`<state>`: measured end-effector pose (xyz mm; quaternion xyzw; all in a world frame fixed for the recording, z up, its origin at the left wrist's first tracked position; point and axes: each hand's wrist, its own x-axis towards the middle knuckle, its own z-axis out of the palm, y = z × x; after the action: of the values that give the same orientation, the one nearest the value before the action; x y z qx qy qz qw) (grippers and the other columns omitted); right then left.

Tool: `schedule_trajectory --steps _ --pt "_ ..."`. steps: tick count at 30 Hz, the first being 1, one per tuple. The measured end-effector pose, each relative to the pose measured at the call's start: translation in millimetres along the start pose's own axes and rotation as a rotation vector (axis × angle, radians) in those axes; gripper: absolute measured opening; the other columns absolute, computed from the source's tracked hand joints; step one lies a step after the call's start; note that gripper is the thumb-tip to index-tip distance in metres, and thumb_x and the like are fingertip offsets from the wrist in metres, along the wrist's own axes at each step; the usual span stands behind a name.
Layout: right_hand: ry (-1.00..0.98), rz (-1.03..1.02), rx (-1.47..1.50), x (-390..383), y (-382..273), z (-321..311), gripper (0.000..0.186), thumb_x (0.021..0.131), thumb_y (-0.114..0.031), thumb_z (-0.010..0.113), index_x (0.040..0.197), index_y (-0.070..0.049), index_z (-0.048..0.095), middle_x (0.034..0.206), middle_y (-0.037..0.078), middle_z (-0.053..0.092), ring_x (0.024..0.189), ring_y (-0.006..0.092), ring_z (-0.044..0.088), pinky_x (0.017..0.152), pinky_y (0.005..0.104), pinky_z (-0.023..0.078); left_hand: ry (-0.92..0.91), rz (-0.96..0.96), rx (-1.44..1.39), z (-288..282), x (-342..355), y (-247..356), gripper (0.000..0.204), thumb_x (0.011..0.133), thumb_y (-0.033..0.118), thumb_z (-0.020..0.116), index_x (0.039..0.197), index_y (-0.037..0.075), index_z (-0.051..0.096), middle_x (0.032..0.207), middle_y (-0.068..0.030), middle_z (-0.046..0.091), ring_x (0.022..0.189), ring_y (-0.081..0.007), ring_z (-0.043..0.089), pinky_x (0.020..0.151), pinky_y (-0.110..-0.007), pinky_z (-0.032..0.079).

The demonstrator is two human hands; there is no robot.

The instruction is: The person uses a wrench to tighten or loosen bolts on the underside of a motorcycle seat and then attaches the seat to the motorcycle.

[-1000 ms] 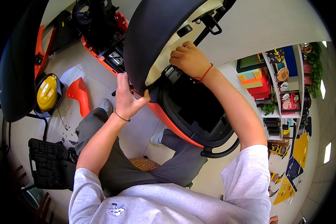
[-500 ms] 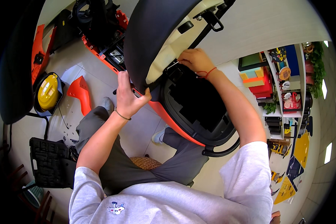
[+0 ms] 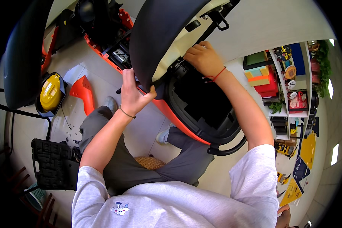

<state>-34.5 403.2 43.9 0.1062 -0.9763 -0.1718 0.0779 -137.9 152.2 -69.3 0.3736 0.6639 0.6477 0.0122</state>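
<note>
A motor scooter's dark seat (image 3: 155, 34) stands tilted up, its cream underside facing right. At the seat's lower front end, my left hand (image 3: 132, 93) is closed round the edge, with the thumb on the near side and some fingers hidden behind it. My right hand (image 3: 206, 60) reaches over the black hinge (image 3: 178, 67) under the seat. Its fingers are bent together at the cream underside; their tips and whatever they hold are hidden. Below the hinge lies the black storage compartment (image 3: 171, 102), its inside too dark to make out. An orange side panel (image 3: 174, 121) runs along the body.
Left on the floor are an orange panel (image 3: 83, 93), a yellow helmet (image 3: 51, 93) in a tray, small loose parts and a black tool case (image 3: 51, 165). A partly stripped scooter (image 3: 106, 41) stands beyond. Right are shelves (image 3: 288, 83); another person's hand (image 3: 284, 218) shows lower right.
My right hand has rolled over so its back faces up, and moved slightly up and right. A thin shiny piece at its fingertips is now out of sight. My left hand keeps its hold.
</note>
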Motion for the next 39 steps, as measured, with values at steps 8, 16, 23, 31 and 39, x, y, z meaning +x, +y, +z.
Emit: schedule_trajectory --steps 8,16,23,31,39 --pt "-0.092 -0.162 -0.048 21.4 -5.8 2.5 0.009 0.080 -0.012 0.060 0.085 -0.014 0.067 0.090 -0.005 0.061 0.093 0.0144 0.059 0.099 0.0377 0.042 -0.021 0.035 0.021 -1.0 -0.2 -0.6 0.058 0.067 0.013 0.078 0.115 -0.002 0.048 0.102 -0.0131 0.046 0.087 -0.0267 0.060 0.074 -0.034 0.060" --pt "-0.095 -0.163 -0.020 30.5 -0.5 -1.6 0.007 0.080 -0.013 0.060 0.084 -0.014 0.066 0.088 -0.004 0.061 0.091 0.0144 0.060 0.098 0.0375 0.043 -0.030 0.020 0.045 -3.6 -0.3 -0.3 0.059 0.066 0.013 0.078 0.115 -0.002 0.048 0.102 -0.0129 0.046 0.086 -0.0265 0.060 0.074 -0.034 0.060" --pt "-0.035 -0.167 -0.012 32.3 3.6 1.3 0.006 0.082 -0.012 0.060 0.082 -0.015 0.065 0.085 -0.004 0.060 0.091 0.0144 0.060 0.099 0.0385 0.043 -0.016 0.006 0.024 -2.4 0.6 1.1 0.060 0.066 0.014 0.078 0.115 -0.001 0.048 0.102 -0.0129 0.046 0.084 -0.0266 0.061 0.073 -0.034 0.059" --pt "-0.052 -0.202 -0.002 34.4 6.6 2.0 0.006 0.081 -0.012 0.060 0.082 -0.014 0.065 0.085 -0.004 0.060 0.090 0.0150 0.059 0.099 0.0385 0.043 -0.018 0.020 0.049 -2.3 1.1 0.0 0.059 0.066 0.016 0.078 0.115 -0.001 0.048 0.102 -0.0132 0.047 0.084 -0.0275 0.061 0.073 -0.034 0.059" --pt "-0.010 -0.310 -0.085 27.9 -3.0 1.3 0.006 0.078 -0.012 0.060 0.083 -0.013 0.064 0.087 -0.002 0.060 0.088 0.0147 0.059 0.095 0.0370 0.042 -0.022 -0.008 0.035 -2.2 0.7 -0.2 0.058 0.066 0.015 0.078 0.114 -0.001 0.049 0.102 -0.0133 0.047 0.085 -0.0274 0.060 0.073 -0.034 0.059"
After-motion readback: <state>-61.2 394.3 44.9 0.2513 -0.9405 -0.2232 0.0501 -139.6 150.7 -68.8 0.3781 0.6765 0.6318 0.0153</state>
